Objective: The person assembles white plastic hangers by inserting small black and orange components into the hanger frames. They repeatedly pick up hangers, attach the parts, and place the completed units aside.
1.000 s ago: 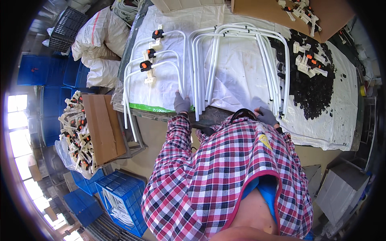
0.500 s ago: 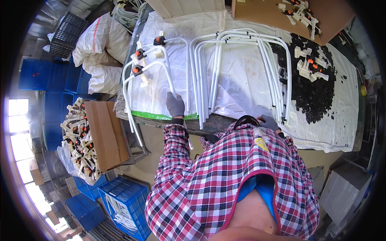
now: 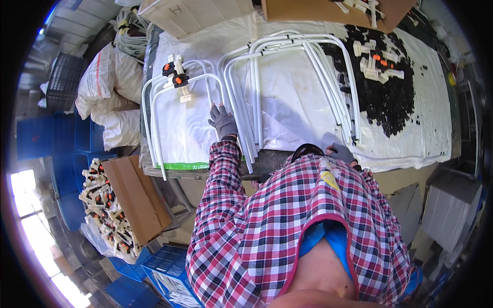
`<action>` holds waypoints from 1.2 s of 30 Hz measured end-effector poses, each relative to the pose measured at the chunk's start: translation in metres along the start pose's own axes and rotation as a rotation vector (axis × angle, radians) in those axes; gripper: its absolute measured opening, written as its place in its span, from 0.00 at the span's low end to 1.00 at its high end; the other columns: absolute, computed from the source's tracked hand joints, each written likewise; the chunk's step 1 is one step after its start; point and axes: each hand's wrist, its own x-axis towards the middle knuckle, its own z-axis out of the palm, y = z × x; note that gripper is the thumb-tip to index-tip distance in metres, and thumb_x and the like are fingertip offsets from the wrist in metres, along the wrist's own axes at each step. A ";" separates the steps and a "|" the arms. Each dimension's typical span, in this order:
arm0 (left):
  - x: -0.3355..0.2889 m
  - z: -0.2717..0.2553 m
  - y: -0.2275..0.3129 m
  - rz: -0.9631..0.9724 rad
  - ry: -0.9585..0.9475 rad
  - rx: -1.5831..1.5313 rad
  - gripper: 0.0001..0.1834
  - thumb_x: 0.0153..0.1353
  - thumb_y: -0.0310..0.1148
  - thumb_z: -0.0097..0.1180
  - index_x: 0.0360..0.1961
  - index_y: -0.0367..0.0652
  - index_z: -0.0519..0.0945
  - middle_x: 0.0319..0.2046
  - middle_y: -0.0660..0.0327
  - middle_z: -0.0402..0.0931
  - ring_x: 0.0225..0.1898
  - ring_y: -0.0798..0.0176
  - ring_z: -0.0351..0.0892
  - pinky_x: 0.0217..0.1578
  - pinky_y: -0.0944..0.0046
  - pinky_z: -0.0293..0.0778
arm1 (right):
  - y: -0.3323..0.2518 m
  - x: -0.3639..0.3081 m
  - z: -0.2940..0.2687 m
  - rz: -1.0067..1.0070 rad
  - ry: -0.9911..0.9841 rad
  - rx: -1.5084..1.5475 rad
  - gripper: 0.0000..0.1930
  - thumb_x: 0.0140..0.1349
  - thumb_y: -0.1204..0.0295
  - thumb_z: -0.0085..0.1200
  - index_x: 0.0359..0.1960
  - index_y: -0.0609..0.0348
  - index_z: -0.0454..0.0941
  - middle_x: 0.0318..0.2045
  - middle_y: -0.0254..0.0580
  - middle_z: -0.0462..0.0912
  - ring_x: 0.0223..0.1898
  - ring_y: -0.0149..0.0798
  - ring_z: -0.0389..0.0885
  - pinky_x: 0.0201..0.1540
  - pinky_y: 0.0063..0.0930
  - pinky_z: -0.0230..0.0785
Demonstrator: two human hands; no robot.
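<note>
My left hand (image 3: 223,123), in a grey glove with bare fingertips, is open over the white sheet. Its fingers are spread beside the legs of bent white tubes. Just left of it stand the U-shaped white tube frames (image 3: 150,110). Black-and-cream plastic clips with orange parts (image 3: 179,80) sit on their upper bends. Right of this hand lies a larger group of plain U-shaped white tubes (image 3: 239,102), with small black pieces on some bends. My right hand (image 3: 341,153), gloved alike, rests near the table's front edge by my body; its fingers are partly hidden.
Small black parts (image 3: 387,105) lie heaped on the right, with several loose clips (image 3: 377,61) on top. Cardboard boxes stand at the back right and at the left, the left box (image 3: 136,197) beside many clips. White sacks (image 3: 115,77) and blue crates (image 3: 167,272) lie leftward.
My left hand has let go of a clip-bearing white tube frame, and its fingers have spread. The clip-bearing frames now lie closer together. The view has shifted; my right hand stays by the edge.
</note>
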 end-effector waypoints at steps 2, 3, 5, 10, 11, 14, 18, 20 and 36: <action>0.011 0.010 -0.008 0.010 -0.084 0.137 0.34 0.64 0.49 0.52 0.71 0.58 0.62 0.75 0.57 0.46 0.75 0.51 0.43 0.68 0.32 0.46 | 0.005 -0.003 -0.001 -0.113 0.043 -0.023 0.18 0.62 0.56 0.57 0.43 0.59 0.82 0.37 0.50 0.86 0.41 0.48 0.85 0.47 0.37 0.75; 0.017 0.013 -0.012 0.031 -0.104 0.229 0.35 0.63 0.53 0.51 0.71 0.60 0.62 0.75 0.56 0.45 0.75 0.50 0.43 0.67 0.35 0.49 | 0.005 -0.002 -0.002 -0.115 0.029 -0.013 0.19 0.62 0.55 0.56 0.43 0.59 0.82 0.36 0.50 0.86 0.41 0.49 0.85 0.46 0.39 0.75; 0.029 0.011 -0.021 0.138 -0.106 0.333 0.39 0.60 0.57 0.53 0.71 0.58 0.63 0.75 0.51 0.46 0.73 0.47 0.49 0.63 0.39 0.56 | 0.004 0.003 -0.010 -0.223 0.108 -0.007 0.18 0.61 0.55 0.56 0.42 0.57 0.82 0.35 0.50 0.85 0.39 0.51 0.84 0.43 0.40 0.74; 0.028 -0.023 0.001 0.079 0.218 -0.167 0.30 0.60 0.42 0.57 0.63 0.45 0.70 0.68 0.45 0.60 0.69 0.41 0.58 0.67 0.47 0.58 | -0.003 0.009 -0.047 -0.306 0.563 0.230 0.14 0.61 0.61 0.59 0.42 0.57 0.81 0.32 0.46 0.84 0.34 0.46 0.84 0.39 0.35 0.74; 0.024 -0.032 0.013 0.170 0.313 -0.272 0.27 0.61 0.38 0.56 0.61 0.43 0.72 0.66 0.45 0.62 0.67 0.42 0.61 0.66 0.50 0.59 | -0.005 0.009 -0.053 -0.212 0.623 0.217 0.14 0.61 0.62 0.59 0.43 0.57 0.81 0.34 0.47 0.84 0.35 0.46 0.83 0.40 0.35 0.74; 0.010 -0.049 0.055 0.336 0.258 -0.490 0.21 0.59 0.30 0.56 0.55 0.39 0.75 0.61 0.50 0.68 0.64 0.45 0.65 0.65 0.52 0.63 | -0.006 0.014 -0.065 -0.082 0.870 0.034 0.20 0.58 0.63 0.62 0.50 0.54 0.78 0.43 0.47 0.81 0.41 0.49 0.82 0.43 0.39 0.76; -0.014 -0.054 0.094 0.417 0.152 0.025 0.23 0.57 0.41 0.60 0.53 0.43 0.79 0.62 0.52 0.69 0.68 0.44 0.59 0.71 0.54 0.53 | -0.004 0.033 -0.073 0.069 0.859 -0.297 0.23 0.55 0.63 0.63 0.52 0.52 0.74 0.45 0.47 0.79 0.43 0.52 0.81 0.45 0.43 0.76; -0.022 -0.054 0.100 0.313 0.005 0.075 0.26 0.58 0.43 0.58 0.55 0.42 0.78 0.64 0.52 0.68 0.71 0.45 0.55 0.72 0.54 0.50 | -0.003 0.045 -0.079 0.193 0.799 -0.259 0.20 0.55 0.65 0.63 0.49 0.53 0.74 0.46 0.46 0.78 0.45 0.51 0.80 0.46 0.44 0.75; -0.027 -0.101 0.100 0.184 0.067 -0.451 0.38 0.59 0.37 0.61 0.68 0.36 0.61 0.66 0.39 0.61 0.62 0.38 0.68 0.61 0.49 0.67 | -0.083 0.069 -0.103 -0.268 0.794 0.603 0.27 0.67 0.47 0.53 0.30 0.65 0.79 0.22 0.43 0.79 0.23 0.38 0.75 0.30 0.33 0.67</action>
